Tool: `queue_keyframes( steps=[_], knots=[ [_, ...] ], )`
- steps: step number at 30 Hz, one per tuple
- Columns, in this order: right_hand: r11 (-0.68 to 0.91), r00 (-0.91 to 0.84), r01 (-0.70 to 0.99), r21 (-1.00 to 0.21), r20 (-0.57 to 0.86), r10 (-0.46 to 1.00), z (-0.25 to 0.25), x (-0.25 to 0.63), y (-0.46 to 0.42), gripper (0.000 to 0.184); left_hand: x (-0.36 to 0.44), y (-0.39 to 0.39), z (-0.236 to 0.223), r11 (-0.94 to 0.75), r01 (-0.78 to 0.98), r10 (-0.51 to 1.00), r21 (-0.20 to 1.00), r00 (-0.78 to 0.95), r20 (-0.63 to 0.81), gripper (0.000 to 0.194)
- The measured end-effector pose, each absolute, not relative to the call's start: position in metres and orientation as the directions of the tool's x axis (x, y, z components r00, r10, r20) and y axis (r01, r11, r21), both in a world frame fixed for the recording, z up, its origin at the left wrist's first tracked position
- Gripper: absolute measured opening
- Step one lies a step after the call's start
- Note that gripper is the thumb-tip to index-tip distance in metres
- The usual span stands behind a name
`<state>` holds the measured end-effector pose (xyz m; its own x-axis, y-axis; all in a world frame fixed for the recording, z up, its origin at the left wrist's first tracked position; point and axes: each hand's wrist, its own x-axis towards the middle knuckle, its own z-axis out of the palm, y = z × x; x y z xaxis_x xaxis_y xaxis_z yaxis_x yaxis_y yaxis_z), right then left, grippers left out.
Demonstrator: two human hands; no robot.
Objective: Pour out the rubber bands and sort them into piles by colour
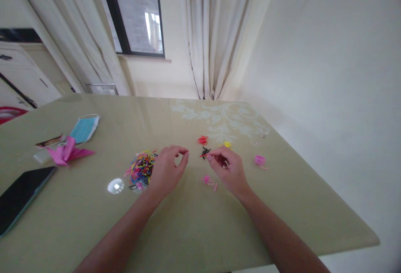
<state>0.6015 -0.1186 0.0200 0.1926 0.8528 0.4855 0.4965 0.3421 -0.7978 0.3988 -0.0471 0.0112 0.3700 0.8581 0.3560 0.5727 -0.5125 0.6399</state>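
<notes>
Between the thumb and forefinger of my right hand (230,168) is a small red rubber band (203,155), held over a little heap of black rubber bands (205,152). My left hand (167,166) is beside the large mixed pile of coloured rubber bands (140,166), its thumb and forefinger curled to meet at the tips. Whether anything is pinched there I cannot make out. Beyond the black heap lie red rubber bands (202,140) and yellow rubber bands (227,144), the yellow ones just past my right hand. Pink rubber bands (209,181) are scattered nearer me, between my hands.
A clear, shiny round piece (115,186) lies left of the pile. Farther left are a dark phone (26,193), a pink folded paper bird (69,152) and a blue face mask (84,129). A pink coil (260,160) sits towards the table's (300,223) right edge, alongside the wall.
</notes>
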Motion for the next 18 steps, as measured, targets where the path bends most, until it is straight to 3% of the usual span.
queue_keyframes(
  steps=[3, 6, 10, 18],
  knots=[
    [0.302, 0.214, 0.632, -0.714, 0.535, 0.817, 0.016, 0.611, -0.106, 0.015, 0.39, -0.042, 0.007, -0.433, 0.884, 0.88, 0.176, 0.372, 0.294, 0.024],
    [0.219, 0.187, 0.741, -0.635, 0.508, 0.841, 0.016, 0.623, -0.082, 0.014, 0.385, -0.038, 0.004, -0.382, 0.924, 0.907, -0.023, 0.379, 0.181, 0.032],
    [0.042, 0.171, 0.866, -0.497, 0.376, 0.911, 0.017, 0.63, -0.037, 0.012, 0.383, -0.034, 0.0, -0.401, 0.916, 0.907, -0.026, 0.401, 0.125, 0.038],
    [0.045, 0.119, 0.913, -0.407, 0.368, 0.922, 0.011, 0.614, 0.007, 0.022, 0.383, -0.023, -0.011, -0.419, 0.905, 0.897, 0.069, 0.401, 0.186, 0.034]
  ],
)
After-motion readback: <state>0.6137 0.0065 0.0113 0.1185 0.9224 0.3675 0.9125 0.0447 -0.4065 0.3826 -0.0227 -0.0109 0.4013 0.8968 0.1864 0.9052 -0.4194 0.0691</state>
